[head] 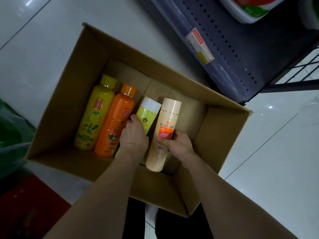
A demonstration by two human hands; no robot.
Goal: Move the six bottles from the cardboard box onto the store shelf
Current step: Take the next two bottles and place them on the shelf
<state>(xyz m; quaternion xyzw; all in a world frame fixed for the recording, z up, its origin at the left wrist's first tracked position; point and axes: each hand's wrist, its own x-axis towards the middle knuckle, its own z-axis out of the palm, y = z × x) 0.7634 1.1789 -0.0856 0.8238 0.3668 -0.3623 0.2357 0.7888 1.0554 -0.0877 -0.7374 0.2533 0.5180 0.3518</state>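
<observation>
An open cardboard box stands on the floor below me. Lying inside it side by side are a yellow bottle, an orange bottle, a lime-green bottle with a white cap and a peach bottle. My left hand is closed over the lower half of the lime-green bottle, hiding it. My right hand grips the peach bottle at its label, from the right side. The grey store shelf runs along the upper right, its perforated surface bare near the box.
A price tag sits on the shelf's front rail. A white tub with a red and green label stands on the shelf at top right. A green plastic bag and a red mat lie to the left. White tiled floor surrounds the box.
</observation>
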